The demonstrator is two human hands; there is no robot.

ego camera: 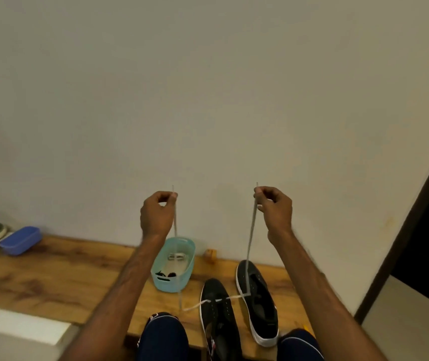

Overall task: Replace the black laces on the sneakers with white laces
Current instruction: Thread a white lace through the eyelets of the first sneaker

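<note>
Left hand [156, 214] and right hand [273, 207], held apart and level high above the teal basket [167, 285], each pinch one tip of a flat woven white lace [251, 235], probably to even out its two halves. The lace's middle crosses the front eyelets of a black canvas sneaker [216, 324] just right of the basket. The basket is smooth plastic and holds what look like dark laces [165, 275].

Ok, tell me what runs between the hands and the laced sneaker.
The white lace, head view: one end drops from the left hand past the teal basket, the other from the right hand across the second sneaker to the laced sneaker.
</note>
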